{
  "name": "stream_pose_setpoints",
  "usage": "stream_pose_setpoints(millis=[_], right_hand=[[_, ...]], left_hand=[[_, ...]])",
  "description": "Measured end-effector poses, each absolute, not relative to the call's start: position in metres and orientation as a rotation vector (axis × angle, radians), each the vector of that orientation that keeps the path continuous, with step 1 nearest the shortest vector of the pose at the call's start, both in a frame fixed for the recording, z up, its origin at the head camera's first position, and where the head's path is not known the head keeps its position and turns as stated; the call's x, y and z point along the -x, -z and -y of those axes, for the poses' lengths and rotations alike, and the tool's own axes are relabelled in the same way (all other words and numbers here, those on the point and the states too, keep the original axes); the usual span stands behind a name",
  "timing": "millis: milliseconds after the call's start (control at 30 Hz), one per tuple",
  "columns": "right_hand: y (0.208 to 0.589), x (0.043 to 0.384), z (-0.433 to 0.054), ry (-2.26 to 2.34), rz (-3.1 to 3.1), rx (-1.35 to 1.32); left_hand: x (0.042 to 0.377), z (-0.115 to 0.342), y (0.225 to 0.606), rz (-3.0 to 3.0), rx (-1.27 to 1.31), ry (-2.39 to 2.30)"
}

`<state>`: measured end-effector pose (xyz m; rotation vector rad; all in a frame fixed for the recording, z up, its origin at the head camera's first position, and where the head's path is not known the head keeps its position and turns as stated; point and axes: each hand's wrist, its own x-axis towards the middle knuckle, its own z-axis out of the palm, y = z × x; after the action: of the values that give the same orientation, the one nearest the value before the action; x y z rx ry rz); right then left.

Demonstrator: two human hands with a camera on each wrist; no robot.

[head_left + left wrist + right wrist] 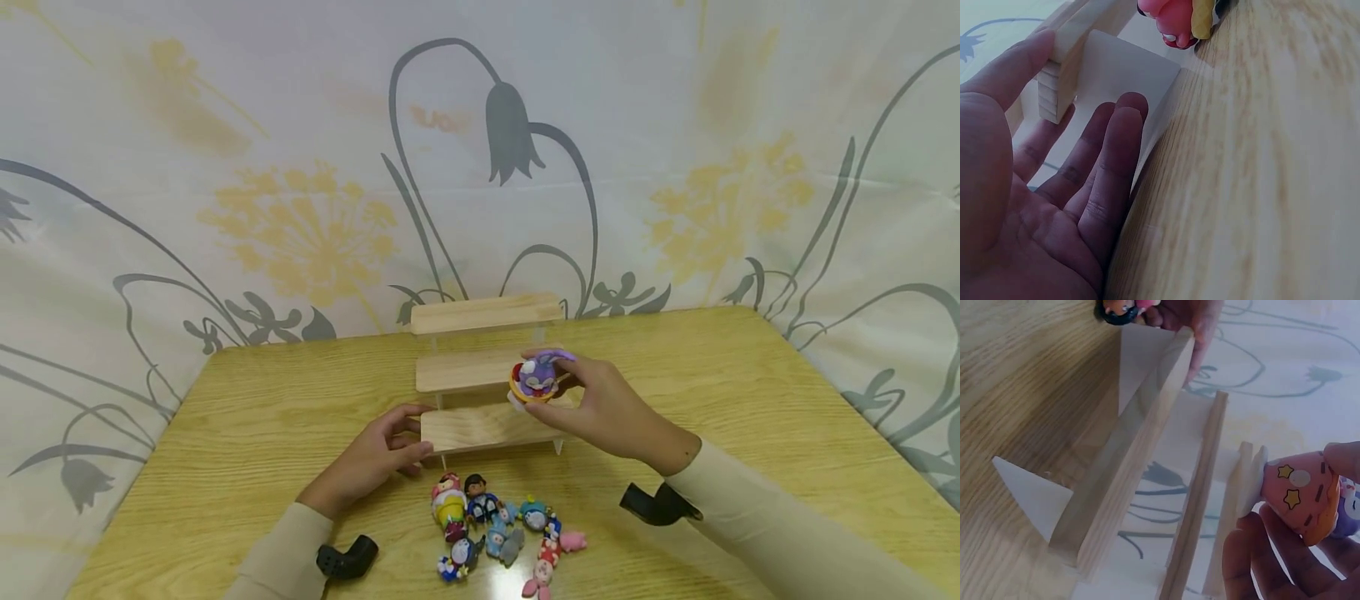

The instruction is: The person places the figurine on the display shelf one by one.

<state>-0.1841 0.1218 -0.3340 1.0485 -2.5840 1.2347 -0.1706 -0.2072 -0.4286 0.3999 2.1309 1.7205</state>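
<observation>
The right hand (600,408), its forearm slanting in from the lower right, is raised with thumb and fingers clamped on a purple-headed toy (536,379), which sits at its fingertips, to the hand's left. Below and left of that hand runs the lowest wooden shelf (480,427). The left hand (386,450) grips this shelf's near-left end between thumb and forefinger, its other fingers reaching out beside the white support (1125,72). Small figurines (497,537) lie on the table (712,392) between the forearms.

Left fingers (1107,169) bent, right fingers (1288,550) curled
</observation>
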Motion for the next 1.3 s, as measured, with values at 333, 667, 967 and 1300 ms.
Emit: stream_pose_setpoints(millis=[333,667,967,1300], right_hand=[[0.328,0.194,-0.107,-1.265,2.573,-0.964],[0.315,0.208,-0.093,-1.325,2.527,-0.990],[0.303,0.227,-0.075,-1.341,2.523,-0.989],[0.300,0.248,-0.053,-1.419,2.597,-0.990]], left_hand=[[0.172,0.209,0.431,-2.119,-0.398,-1.724],[0.172,0.209,0.431,-2.124,-0.398,-1.720],[0.172,0.211,0.432,-2.119,-0.390,-1.729],[0.171,0.211,0.430,-2.111,-0.386,-1.741]])
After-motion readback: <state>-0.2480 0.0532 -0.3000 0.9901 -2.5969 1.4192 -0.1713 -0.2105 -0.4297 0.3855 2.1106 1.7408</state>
